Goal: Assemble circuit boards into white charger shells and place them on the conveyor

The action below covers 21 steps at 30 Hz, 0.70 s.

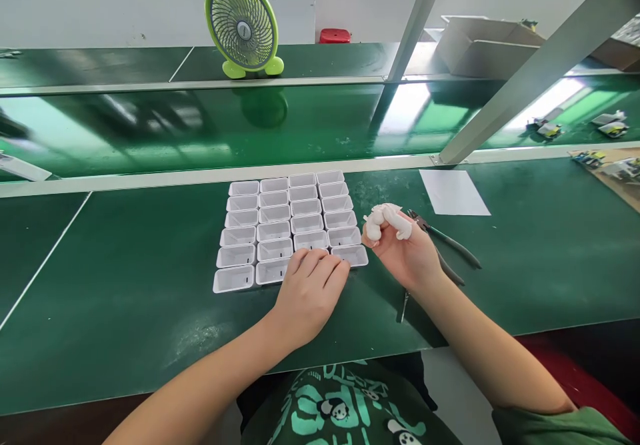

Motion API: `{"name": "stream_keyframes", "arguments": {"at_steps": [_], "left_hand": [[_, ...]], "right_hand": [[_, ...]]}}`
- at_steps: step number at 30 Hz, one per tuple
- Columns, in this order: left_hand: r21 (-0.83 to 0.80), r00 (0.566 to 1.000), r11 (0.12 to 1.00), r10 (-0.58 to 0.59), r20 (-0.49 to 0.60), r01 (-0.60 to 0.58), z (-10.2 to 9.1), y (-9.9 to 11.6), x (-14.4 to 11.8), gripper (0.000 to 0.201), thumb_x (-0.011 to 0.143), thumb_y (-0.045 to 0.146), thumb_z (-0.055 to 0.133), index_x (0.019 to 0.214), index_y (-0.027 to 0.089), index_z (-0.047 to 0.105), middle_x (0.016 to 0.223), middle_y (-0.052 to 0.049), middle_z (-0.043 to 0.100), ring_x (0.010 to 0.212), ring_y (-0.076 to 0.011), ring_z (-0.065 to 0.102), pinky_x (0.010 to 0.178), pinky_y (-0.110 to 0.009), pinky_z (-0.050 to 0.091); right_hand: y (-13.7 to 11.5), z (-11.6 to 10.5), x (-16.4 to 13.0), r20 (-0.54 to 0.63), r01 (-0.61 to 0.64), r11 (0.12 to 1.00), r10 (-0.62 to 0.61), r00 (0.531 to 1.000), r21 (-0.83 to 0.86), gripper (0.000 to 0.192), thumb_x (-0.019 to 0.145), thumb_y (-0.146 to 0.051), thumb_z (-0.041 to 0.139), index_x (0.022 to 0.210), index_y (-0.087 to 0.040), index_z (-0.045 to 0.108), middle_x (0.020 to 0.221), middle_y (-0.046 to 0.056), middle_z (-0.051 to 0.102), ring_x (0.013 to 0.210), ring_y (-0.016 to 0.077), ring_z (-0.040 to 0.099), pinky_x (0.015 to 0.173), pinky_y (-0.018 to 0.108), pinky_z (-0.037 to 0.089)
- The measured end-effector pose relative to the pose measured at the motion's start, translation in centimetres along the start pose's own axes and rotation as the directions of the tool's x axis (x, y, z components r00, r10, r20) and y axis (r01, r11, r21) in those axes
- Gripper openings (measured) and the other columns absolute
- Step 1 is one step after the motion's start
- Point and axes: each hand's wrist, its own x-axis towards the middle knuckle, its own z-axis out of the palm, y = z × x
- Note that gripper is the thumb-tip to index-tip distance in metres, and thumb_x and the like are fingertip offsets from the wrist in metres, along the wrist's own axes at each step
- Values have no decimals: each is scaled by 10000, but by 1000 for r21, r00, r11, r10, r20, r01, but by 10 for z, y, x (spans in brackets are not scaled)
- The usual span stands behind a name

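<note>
Small white plastic trays (274, 232) stand in a tight block of rows on the green table, several with a tiny dark mark or piece inside. My left hand (314, 292) lies over the front of the block at the third column, its fingers together and bent down onto a tray that it mostly hides. Right of the block, my right hand (407, 252) is raised, palm turned inward and fingers curled. White finger cots (387, 220), wrinkled and loose, cover some of its fingertips. Whether a small piece is pinched between them cannot be made out.
Pliers (457, 248) with dark handles lie behind my right wrist, and a thin metal tool (404, 306) below it. White paper (455, 192) lies farther back. A green fan (243, 28) and an open carton (485, 45) stand on the shelf, beside slanted metal posts (530, 72).
</note>
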Motion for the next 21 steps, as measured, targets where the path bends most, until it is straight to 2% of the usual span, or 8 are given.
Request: {"name": "stream_keyframes", "arguments": {"at_steps": [6,10,15,21], "left_hand": [[7,999,999,-31,-25,31,-4,3,4,192,879,82,599,1061,133,636,1003,-93,697,951,-236,594,845,-378,424],[36,999,999,-36,7,35,-4,4,4,228,876,118,601,1101,123,636,1082,-117,686,1014,-270,586,875,-407,429],[77,1000,997,-7,18,5,-1,3,3,95,876,81,610,949,130,646,971,-75,698,940,-234,594,864,-379,420],[86,1000,996,-29,9,28,-1,2,1,100,878,58,595,918,139,638,911,-57,687,926,-219,589,860,-365,421]], "right_hand": [[0,0,0,1,-4,1000,4,1000,-1,185,875,-255,644,701,-195,629,664,-2,507,610,120,427,579,264,355],[0,1,0,-14,-7,1000,7,1000,-7,192,882,-251,637,698,-195,636,654,-2,495,615,122,424,574,253,356],[0,1,0,-10,-7,1000,7,1000,-23,216,896,-233,607,685,-193,631,669,3,498,623,121,422,580,248,367],[1,0,0,-16,-7,1000,6,1000,-23,212,889,-217,606,679,-197,628,686,4,485,630,121,401,579,243,377]]}}
